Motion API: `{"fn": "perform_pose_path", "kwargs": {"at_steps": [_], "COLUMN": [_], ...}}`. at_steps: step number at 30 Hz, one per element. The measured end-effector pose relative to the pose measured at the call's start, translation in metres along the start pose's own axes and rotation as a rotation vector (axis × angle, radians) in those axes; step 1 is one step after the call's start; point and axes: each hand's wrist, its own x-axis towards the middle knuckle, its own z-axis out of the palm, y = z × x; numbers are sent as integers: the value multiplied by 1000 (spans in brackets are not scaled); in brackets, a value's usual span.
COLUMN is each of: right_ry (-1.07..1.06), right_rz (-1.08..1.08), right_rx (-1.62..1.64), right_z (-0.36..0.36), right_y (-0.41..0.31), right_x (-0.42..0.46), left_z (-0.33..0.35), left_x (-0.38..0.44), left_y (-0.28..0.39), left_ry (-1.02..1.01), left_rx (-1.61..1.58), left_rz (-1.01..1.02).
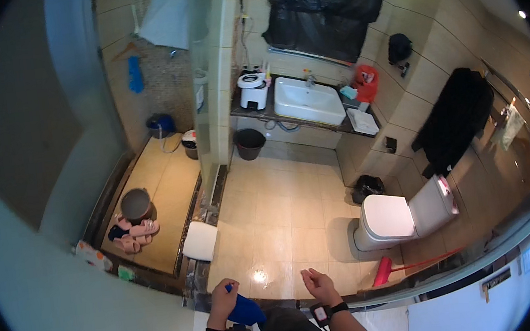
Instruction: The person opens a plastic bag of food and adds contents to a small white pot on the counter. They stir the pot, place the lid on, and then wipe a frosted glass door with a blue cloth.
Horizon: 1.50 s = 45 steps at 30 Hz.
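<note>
My left hand is closed around the upper end of a blue cloth-like item, which hangs down beside my leg. Its exact kind is hard to tell. My right hand is held forward over the doorway threshold with nothing in it, its fingers loosely bent. Both wrists carry black straps with small devices. Before me lies a tiled bathroom floor.
A white stool stands left, by the raised shower area with a bucket and several slippers. At right are a toilet and a red floor squeegee or broom. A washbasin and a dark bucket are farther back.
</note>
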Motion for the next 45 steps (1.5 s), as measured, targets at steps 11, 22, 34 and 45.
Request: {"fn": "perform_pose_path", "kwargs": {"at_steps": [11,22,34,45], "right_ry": [786,629,557,657], "right_rz": [712,508,739,621], "right_rx": [1721,1599,1477,1269], "right_z": [-48,-93,-136,-245], "right_y": [71,51,60,42], "right_x": [173,429,610,820], "left_z": [12,113,194,353], "left_x": [178,418,644,905], "left_y": [46,129,147,199], "left_ry": [-122,-213,-273,-446], "left_rx": [99,332,318,255], "left_rz": [-34,152,158,331]}}
